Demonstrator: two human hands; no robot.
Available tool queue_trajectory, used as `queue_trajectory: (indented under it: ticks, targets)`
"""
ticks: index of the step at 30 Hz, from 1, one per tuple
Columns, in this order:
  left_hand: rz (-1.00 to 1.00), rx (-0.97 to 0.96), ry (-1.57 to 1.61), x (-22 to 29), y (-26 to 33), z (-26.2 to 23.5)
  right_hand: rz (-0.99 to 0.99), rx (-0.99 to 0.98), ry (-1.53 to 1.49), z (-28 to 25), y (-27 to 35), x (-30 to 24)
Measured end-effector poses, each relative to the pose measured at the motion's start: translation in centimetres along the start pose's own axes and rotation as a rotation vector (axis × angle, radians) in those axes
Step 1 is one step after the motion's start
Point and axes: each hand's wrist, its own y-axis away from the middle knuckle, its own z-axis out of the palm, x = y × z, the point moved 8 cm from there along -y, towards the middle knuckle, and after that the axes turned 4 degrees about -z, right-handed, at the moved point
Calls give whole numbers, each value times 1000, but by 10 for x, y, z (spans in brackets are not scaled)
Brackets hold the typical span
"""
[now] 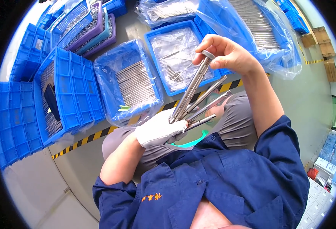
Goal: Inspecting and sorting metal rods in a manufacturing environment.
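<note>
The left hand (158, 129), in a white glove, is closed around the near ends of a bundle of metal rods (191, 91), while the bare right hand (227, 55), farther off and to the right, pinches a grey ring (208, 55) between thumb and fingers at the bundle's far tips; whether the rods pass through it I cannot tell. The hands are well apart, joined by the bundle, whose long axis runs from near left to far right, over the person's lap. A few rods fan away from it, their free ends pointing more to the right. Just beneath, a teal rim (194, 142) shows between grey trousers (234, 126). Beyond runs black-and-yellow striped tape (86, 141) on the floor. Past it, a plastic-lined blue tub (110, 61) to the left holds rods lying roughly left to right, with a green slip (124, 108) near them. To its right sits a blue tray (170, 28) with bagged rods. Blue crates (78, 91) stand farther left; a purple basket (99, 26) of small metal parts lies beyond them.
</note>
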Motion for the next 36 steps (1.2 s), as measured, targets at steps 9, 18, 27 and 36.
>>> queue_trajectory:
  ticks: [9, 18, 27, 36]
  targets:
    - [-42, -16, 51, -5, 0, 2, 106, -16, -61, 14, 1, 10]
    - [-153, -98, 180, 6, 4, 17, -222, 105, -241, -41, 4, -27]
    - [217, -219, 977, 26, -9, 71, 77, -18, -131, 32, -32, -15]
    - [14, -11, 1123, -56, 0, 72, 266, -205, -92, 137, 4, 64]
